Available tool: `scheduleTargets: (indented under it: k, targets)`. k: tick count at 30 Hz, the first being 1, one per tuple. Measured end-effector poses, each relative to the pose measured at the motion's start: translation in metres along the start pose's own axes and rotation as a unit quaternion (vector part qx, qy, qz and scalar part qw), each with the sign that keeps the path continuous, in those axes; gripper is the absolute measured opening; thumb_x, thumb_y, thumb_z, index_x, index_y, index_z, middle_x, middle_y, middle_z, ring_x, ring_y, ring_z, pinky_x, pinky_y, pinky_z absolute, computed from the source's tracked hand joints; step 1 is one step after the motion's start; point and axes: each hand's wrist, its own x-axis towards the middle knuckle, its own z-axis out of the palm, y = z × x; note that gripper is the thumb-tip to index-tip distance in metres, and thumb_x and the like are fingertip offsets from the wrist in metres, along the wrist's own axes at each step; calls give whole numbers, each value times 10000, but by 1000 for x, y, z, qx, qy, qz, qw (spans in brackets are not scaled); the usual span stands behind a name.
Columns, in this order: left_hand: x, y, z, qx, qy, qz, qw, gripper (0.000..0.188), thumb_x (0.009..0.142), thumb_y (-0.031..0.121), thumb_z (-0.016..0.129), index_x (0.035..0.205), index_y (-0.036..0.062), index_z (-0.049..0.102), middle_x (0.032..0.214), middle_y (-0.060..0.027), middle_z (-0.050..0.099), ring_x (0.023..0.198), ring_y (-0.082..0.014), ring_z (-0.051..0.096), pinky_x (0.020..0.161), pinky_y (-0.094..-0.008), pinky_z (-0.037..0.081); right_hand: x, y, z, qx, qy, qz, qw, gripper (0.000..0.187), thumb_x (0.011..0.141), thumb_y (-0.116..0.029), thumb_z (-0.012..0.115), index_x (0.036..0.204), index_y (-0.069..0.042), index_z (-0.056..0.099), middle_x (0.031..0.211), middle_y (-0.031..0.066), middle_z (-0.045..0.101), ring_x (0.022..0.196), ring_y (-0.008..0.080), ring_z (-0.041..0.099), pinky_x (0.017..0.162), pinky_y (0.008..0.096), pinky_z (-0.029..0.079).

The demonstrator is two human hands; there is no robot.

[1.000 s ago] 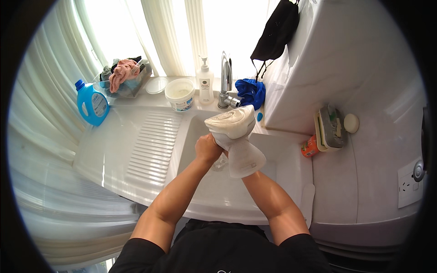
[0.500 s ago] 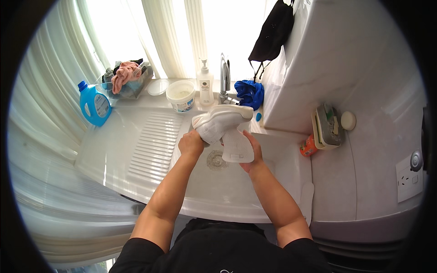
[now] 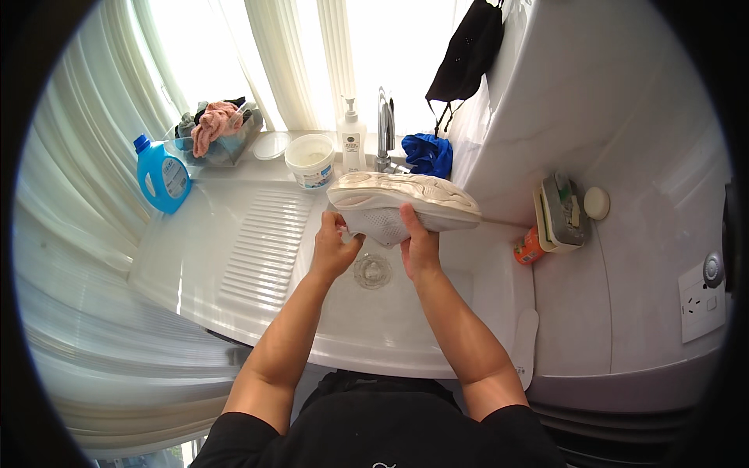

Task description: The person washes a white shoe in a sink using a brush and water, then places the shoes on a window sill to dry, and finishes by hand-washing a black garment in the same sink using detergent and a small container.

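Note:
Above the sink basin I hold a white shoe (image 3: pixel 381 226) with its sole turned up and its toe toward the right. My left hand (image 3: pixel 335 249) pinches the collar at the left end. Halfway along the shoe, my right hand (image 3: pixel 421 246) grips the side, thumb reaching up toward the sole. The upper shows small perforations, and the sole looks slightly yellowed. Below the shoe is a metal drain (image 3: pixel 373 271). A pale, insole-shaped piece (image 3: pixel 526 351) lies on the sink's right front edge.
Behind the sink are a faucet (image 3: pixel 385 125), a pump bottle (image 3: pixel 353 148), a white tub (image 3: pixel 310 162) and a blue cloth (image 3: pixel 427 154). A ribbed washboard (image 3: pixel 268 246) and blue detergent jug (image 3: pixel 164 181) are left. An orange container (image 3: pixel 528 249) stands right, by the wall.
The shoe has rolled sole-up and shifted right. My right hand has moved from a pale flat piece below the shoe to its side; that piece no longer shows there.

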Motion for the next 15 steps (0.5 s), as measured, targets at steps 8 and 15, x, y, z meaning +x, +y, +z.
scheduleTargets:
  k: [8, 15]
  targets:
    - [1, 48, -3, -347, 61, -263, 898, 844, 768, 821, 219, 1150, 129, 514, 981, -21, 563, 800, -149, 516, 566, -293, 399, -7, 29, 13, -151, 119, 10, 981, 587, 791, -393, 710, 1175, 9, 518, 1132, 118, 567, 1066, 203, 528, 915, 303, 398]
    - [5, 15, 17, -377, 160, -287, 866, 838, 774, 807, 244, 954, 81, 622, 644, -4, 539, 432, -109, 412, 359, -258, 255, -20, 44, 18, -239, 112, -66, 962, 512, 877, -391, 606, 1155, 29, 517, 1125, 101, 557, 1015, 175, 522, 882, 284, 410]
